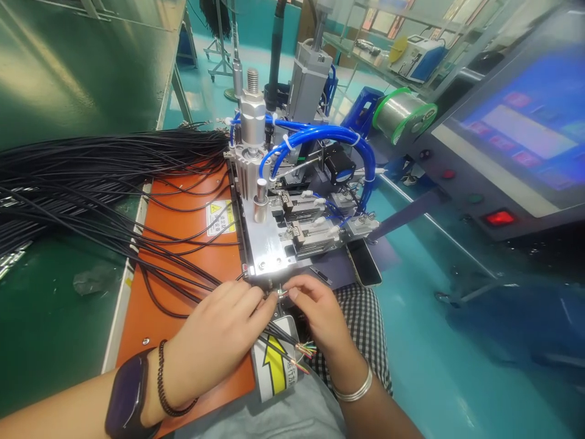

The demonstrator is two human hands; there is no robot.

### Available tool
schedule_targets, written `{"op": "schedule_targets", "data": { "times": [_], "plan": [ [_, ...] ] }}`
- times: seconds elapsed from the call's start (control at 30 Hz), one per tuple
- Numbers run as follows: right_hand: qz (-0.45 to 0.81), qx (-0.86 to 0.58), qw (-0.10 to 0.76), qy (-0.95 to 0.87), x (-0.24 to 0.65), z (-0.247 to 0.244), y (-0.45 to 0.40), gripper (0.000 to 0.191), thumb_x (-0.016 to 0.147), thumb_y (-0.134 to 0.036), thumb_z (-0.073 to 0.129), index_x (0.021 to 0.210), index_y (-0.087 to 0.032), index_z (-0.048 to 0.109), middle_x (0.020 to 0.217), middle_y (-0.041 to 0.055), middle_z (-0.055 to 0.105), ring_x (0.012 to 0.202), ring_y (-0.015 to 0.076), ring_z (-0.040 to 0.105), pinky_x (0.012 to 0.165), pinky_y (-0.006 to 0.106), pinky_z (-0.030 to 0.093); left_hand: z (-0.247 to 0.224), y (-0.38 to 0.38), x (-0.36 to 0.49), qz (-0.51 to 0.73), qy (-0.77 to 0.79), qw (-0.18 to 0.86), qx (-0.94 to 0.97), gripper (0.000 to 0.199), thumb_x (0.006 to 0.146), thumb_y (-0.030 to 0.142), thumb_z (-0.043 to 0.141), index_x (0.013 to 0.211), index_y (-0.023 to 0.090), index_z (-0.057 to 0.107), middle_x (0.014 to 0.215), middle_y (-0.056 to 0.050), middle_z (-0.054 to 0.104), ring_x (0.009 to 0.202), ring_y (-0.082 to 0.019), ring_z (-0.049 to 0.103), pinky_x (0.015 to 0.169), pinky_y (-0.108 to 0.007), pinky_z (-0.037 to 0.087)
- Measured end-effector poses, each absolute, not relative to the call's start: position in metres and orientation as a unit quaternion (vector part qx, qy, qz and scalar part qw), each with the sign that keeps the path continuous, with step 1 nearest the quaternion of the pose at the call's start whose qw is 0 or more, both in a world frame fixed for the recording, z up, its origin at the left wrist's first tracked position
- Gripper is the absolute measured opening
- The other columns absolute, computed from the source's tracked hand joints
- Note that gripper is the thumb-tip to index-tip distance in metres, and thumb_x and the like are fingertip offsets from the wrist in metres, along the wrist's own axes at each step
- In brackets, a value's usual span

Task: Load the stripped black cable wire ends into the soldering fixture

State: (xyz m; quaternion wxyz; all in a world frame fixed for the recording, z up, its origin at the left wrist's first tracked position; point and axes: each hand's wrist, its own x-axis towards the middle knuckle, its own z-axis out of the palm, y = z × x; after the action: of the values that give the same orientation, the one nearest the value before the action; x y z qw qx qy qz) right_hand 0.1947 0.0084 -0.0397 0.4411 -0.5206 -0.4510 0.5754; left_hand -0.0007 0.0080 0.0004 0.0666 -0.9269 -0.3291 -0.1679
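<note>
A: What could trip us up here?

B: Mostly crowding, we'd judge. Our left hand (223, 323) and right hand (320, 311) meet at the near edge of the metal fixture (265, 244), with the small wire ends (281, 293) between their fingertips. Strands that fine could bend or splay if we pushed them unevenly.

A: How do our hands stand?

B: The right thumb and forefinger are narrow, right at the wire ends; we can't tell whether they pinch them. The left fingers are curled, thumb forward, and hide whatever they may hold, so we can't tell there either.

A: And the loose cables?

B: The black cables (183, 143) are smooth, round and heaped across the table (27, 341) and the flat orange panel (183, 292). Their weight might tug on whatever we hold. The bared coloured wires (305, 350) fan out just beside our right wrist, and a sleeve-free arm could still snag them.

A: Anything else?

B: If the fixture moved with our fingertips this close, they could be nipped. It's hard, bright, square-cut metal, with glossy blue hoses (338, 131) arching over it. The flat phone (364, 262) lies near its corner and might get knocked.
</note>
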Motion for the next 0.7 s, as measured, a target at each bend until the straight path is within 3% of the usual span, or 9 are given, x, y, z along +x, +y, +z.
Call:
{"op": "schedule_targets", "data": {
  "times": [0.4, 0.7],
  "plan": [
    [0.492, -0.581, 0.399, -0.511, 0.191, -0.037, 0.008, 0.012, 0.082, -0.028, 0.058, 0.076, -0.018, 0.063, 0.072, 0.0003, 0.059, 0.068, 0.015, 0.052, 0.06, 0.026, 0.042, 0.008, 0.005, 0.006, -0.084, -0.36, 0.063, -0.927, 0.049, 0.079, -0.002, 0.045, 0.121, 0.017, 0.059, 0.083, -0.003, 0.056, 0.072, -0.019, 0.052, 0.067, -0.035, 0.044],
    [0.457, -0.558, 0.41, -0.558, 0.191, -0.048, 0.004, 0.011, 0.089, -0.025, 0.054, 0.081, -0.019, 0.06, 0.073, -0.0019, 0.052, 0.065, 0.0128, 0.046, 0.061, 0.025, 0.04, 0.009, 0.004, 0.006, -0.099, -0.356, 0.083, -0.926, 0.046, 0.082, -0.001, 0.043, 0.12, 0.016, 0.06, 0.08, -0.003, 0.054, 0.07, -0.018, 0.049, 0.069, -0.034, 0.043]
  ]
}}
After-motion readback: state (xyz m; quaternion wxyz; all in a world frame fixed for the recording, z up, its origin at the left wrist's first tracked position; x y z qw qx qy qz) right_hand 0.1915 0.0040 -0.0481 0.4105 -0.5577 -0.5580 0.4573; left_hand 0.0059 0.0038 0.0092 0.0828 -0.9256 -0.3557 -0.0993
